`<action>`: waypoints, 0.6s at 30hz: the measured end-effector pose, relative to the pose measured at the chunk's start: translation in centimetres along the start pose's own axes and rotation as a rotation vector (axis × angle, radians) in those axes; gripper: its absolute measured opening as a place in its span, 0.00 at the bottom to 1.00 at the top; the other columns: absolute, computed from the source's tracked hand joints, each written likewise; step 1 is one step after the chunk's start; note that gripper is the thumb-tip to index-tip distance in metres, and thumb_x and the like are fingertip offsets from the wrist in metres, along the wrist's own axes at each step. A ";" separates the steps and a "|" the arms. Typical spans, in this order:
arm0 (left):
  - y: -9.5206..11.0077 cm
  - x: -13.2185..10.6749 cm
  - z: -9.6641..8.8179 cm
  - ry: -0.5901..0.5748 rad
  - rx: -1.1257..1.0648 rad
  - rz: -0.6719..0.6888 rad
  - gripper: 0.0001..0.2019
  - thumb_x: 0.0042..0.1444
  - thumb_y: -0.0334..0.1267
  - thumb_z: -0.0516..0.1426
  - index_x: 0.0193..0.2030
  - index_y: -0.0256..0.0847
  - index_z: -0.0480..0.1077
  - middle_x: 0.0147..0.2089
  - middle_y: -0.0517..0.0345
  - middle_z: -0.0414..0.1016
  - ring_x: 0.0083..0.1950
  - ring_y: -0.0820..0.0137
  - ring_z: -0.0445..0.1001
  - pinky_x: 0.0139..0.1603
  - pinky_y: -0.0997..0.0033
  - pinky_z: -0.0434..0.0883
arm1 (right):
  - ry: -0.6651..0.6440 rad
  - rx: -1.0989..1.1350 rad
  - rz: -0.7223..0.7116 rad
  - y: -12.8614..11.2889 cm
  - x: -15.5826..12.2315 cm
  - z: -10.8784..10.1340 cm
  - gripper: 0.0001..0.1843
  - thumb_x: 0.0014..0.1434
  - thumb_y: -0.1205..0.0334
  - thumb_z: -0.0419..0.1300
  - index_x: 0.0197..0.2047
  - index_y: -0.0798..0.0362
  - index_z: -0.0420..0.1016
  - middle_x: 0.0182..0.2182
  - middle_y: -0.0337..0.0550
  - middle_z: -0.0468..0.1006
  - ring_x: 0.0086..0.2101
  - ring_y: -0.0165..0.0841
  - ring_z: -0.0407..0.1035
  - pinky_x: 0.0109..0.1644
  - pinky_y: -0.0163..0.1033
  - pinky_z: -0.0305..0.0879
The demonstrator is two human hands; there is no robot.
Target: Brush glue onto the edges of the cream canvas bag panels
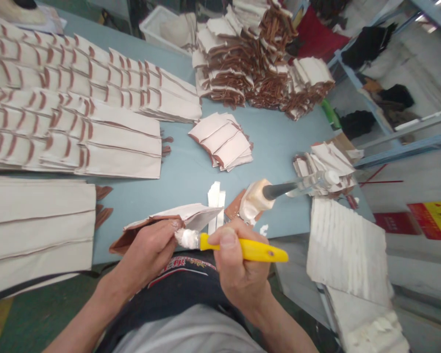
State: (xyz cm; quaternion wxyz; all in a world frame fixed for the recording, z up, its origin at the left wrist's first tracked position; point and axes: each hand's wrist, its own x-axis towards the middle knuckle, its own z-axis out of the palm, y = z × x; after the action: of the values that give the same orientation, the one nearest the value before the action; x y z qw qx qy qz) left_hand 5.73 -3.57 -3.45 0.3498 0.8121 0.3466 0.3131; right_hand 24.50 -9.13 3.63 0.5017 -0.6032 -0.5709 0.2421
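My right hand is closed round the yellow handle of a paintbrush, whose bristles are coated in white paste. The bristle end points left and meets the fingertips of my left hand at the edge of a folded brown and cream piece. My left hand grips that piece near the table's front edge; part of it is hidden behind the fingers. Just beyond my right hand stands a pale, paste-smeared container with a dark handle sticking out. White strips lie left of it.
Rows of overlapping cream pieces with brown edges cover the left of the blue table. A small stack lies mid-table, with tall brown and cream piles behind. White sheets hang at the right; a blue shelf frame stands beyond.
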 end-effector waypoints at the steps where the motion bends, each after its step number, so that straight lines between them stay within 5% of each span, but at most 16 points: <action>1: 0.3 0.3 -0.3 0.008 -0.014 -0.052 0.15 0.73 0.31 0.51 0.34 0.46 0.71 0.33 0.61 0.82 0.33 0.66 0.80 0.39 0.69 0.76 | 0.024 0.042 0.044 0.3 0.0 -0.4 0.19 0.76 0.57 0.56 0.34 0.49 0.79 0.18 0.32 0.69 0.16 0.27 0.59 0.19 0.34 0.56; 4: 1.1 1.2 -1.5 0.004 -0.105 -0.217 0.16 0.72 0.38 0.54 0.30 0.46 0.70 0.29 0.62 0.79 0.31 0.66 0.77 0.35 0.69 0.74 | 0.085 0.193 0.080 1.5 0.9 -1.3 0.23 0.78 0.49 0.55 0.31 0.49 0.76 0.14 0.27 0.59 0.13 0.26 0.51 0.16 0.33 0.51; 7: 1.5 1.6 -2.5 -0.040 -0.281 -0.346 0.17 0.71 0.43 0.56 0.29 0.45 0.73 0.30 0.60 0.79 0.31 0.65 0.77 0.32 0.70 0.74 | 0.041 0.266 0.036 2.5 2.6 -1.5 0.27 0.78 0.43 0.55 0.30 0.48 0.74 0.14 0.27 0.60 0.12 0.25 0.50 0.16 0.32 0.51; 12: 1.8 1.3 -2.5 -0.106 -0.449 -0.453 0.16 0.70 0.51 0.59 0.43 0.43 0.84 0.41 0.53 0.87 0.41 0.57 0.83 0.42 0.65 0.79 | -0.119 0.092 -0.157 3.8 4.6 0.1 0.27 0.79 0.44 0.54 0.32 0.48 0.79 0.19 0.33 0.72 0.17 0.27 0.63 0.23 0.34 0.63; 15: 1.7 0.8 -2.1 -0.068 -0.491 -0.512 0.18 0.70 0.54 0.60 0.44 0.43 0.86 0.44 0.51 0.88 0.44 0.55 0.84 0.46 0.63 0.80 | -0.099 -0.015 -0.327 4.1 4.7 0.3 0.24 0.78 0.49 0.54 0.32 0.47 0.80 0.22 0.37 0.77 0.22 0.31 0.72 0.30 0.37 0.70; 18: 1.6 0.6 -2.1 -0.036 -0.482 -0.520 0.20 0.70 0.55 0.60 0.45 0.43 0.87 0.44 0.50 0.89 0.46 0.54 0.84 0.50 0.60 0.81 | -0.040 -0.032 -0.280 4.1 3.9 -0.3 0.26 0.77 0.45 0.53 0.31 0.45 0.80 0.20 0.38 0.75 0.23 0.34 0.74 0.32 0.40 0.71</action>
State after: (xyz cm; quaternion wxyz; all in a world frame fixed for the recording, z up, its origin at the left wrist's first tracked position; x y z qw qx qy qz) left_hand 5.10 -3.20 -0.84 0.6055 0.5961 0.4515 0.2723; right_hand 27.52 -4.94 1.24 0.5094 -0.5206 -0.6631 0.1726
